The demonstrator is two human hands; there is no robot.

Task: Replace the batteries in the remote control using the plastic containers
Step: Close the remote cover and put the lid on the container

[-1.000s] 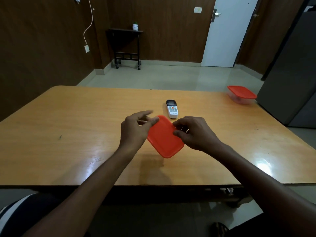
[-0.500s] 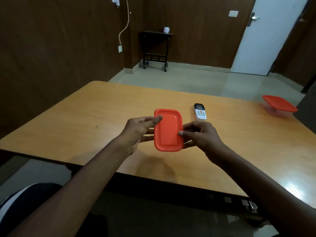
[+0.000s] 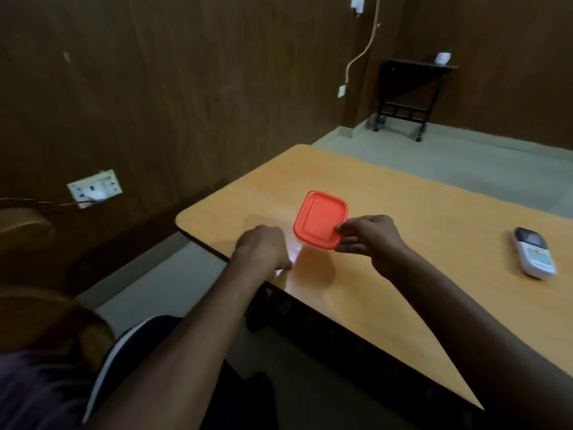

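My right hand pinches the right edge of an orange container lid and holds it a little above the wooden table, near the table's left corner. Left of the lid, my left hand is blurred, with its fingers curled down at the table's front edge. A pale glint shows by its fingertips; whether it holds a clear container base is unclear. The white remote control lies face up on the table, far to the right and apart from both hands.
The table's left corner and front edge run close to my hands. A wall socket sits on the dark wood wall at left. A black side table stands at the far wall.
The view has swung left. Both hands carried the orange-lidded container left toward the table corner, away from the remote. My left hand has left the lid and dropped toward the table edge.
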